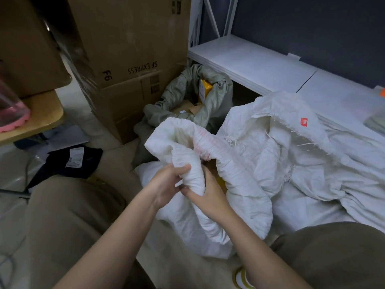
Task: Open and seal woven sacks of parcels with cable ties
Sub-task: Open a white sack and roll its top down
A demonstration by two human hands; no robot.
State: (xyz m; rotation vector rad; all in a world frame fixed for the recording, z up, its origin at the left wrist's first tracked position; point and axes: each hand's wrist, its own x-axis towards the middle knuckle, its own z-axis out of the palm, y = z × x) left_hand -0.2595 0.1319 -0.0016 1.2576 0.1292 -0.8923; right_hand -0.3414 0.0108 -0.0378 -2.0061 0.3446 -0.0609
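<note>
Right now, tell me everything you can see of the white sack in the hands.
The white sack looks woven, crumpled and soft, standing on the floor between the knees. Its mouth is open, the rim rolled down into a thick ruffled cuff with faint pink marks. The left hand and right hand both grip the near rim. Something yellow shows inside. Another white sack lies against its right side.
</note>
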